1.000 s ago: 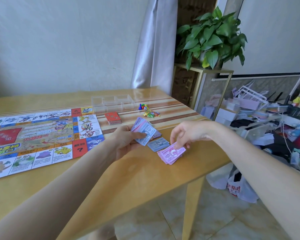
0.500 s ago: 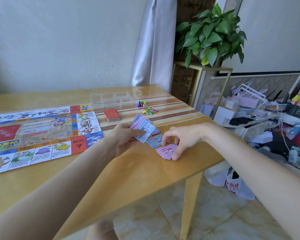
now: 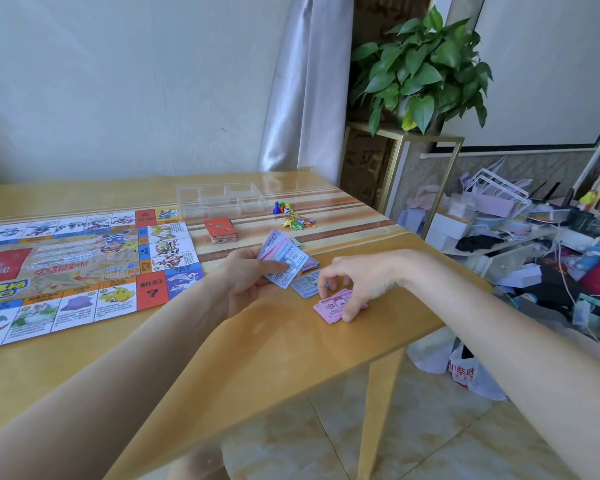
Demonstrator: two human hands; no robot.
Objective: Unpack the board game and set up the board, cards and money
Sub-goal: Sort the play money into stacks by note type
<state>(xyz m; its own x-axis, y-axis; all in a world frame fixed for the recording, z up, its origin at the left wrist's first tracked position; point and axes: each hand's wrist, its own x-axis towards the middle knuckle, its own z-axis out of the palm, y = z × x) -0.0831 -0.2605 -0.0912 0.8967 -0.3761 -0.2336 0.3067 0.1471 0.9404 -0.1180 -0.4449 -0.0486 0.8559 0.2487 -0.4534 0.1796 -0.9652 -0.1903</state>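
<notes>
Two hands work over the table [image 3: 222,358]; game board [image 3: 84,265] lies flat and unfolded on its left part, well apart from the right hand, just beside the left hand. Red card stack [image 3: 220,230] sits squared beyond the board's right edge, untouched. Left hand [image 3: 246,282] clamps a fanned wad of play money [image 3: 284,261], thumb on top, fingers curled under. Right hand [image 3: 354,282] hovers over the pink note pile [image 3: 336,306], fingertips [image 3: 347,315] pressing it down, fingers bent but clamping nothing. Blue note pile [image 3: 307,284] lies between the hands, flat on the table. Notes look like thin paper: light, floppy, slippery on this glossy top, so likely best pinched at an edge or slid off the pile, not scooped
</notes>
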